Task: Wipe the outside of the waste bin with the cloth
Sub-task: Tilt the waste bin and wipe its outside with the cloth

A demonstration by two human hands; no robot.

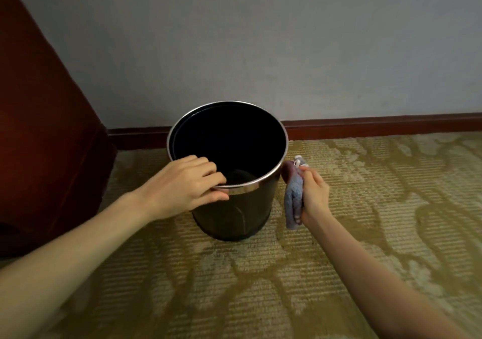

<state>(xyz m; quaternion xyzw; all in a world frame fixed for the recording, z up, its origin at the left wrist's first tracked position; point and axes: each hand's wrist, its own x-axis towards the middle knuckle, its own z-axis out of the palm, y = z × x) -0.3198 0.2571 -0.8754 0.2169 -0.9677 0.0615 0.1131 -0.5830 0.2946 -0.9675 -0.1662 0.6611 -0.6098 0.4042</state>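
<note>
gripping waste bin [234,208] rim, left hand [187,184]; right hand [314,195] pressing cloth [293,197] bin-side.

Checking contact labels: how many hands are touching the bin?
2, though one only via the cloth. The left hand grips the near rim of the waste bin. The right hand presses the cloth against its right side.

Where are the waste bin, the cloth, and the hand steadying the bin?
waste bin [232,218]: head view, on its dark outer wall below the metal rim.
cloth [293,200]: head view, on the bunched grey fabric beside the bin.
left hand [182,184]: head view, on the back of the hand gripping the rim.
</note>
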